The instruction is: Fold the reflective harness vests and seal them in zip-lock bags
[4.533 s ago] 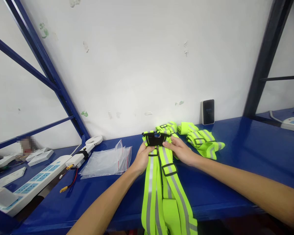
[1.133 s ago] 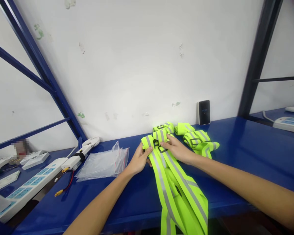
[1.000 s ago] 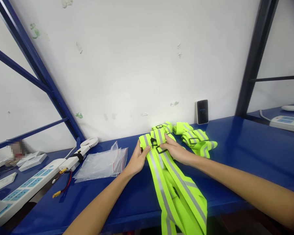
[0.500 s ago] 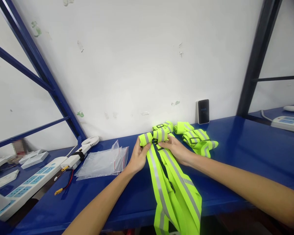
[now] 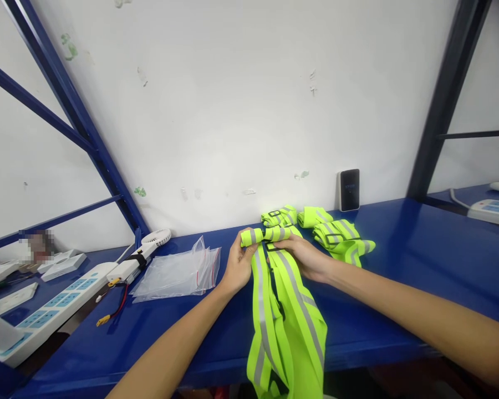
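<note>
the left hand (image 5: 238, 265) and right hand (image 5: 306, 256) each have a closed grip on the rolled top of a lime reflective harness (image 5: 293, 310), whose length hangs over the near edge of the counter (image 5: 403, 266). it looks light, soft and floppy, best held at the roll's two ends. farther back, an upright black-faced device (image 5: 350, 190) shows blurred, unreadable writing.
</note>
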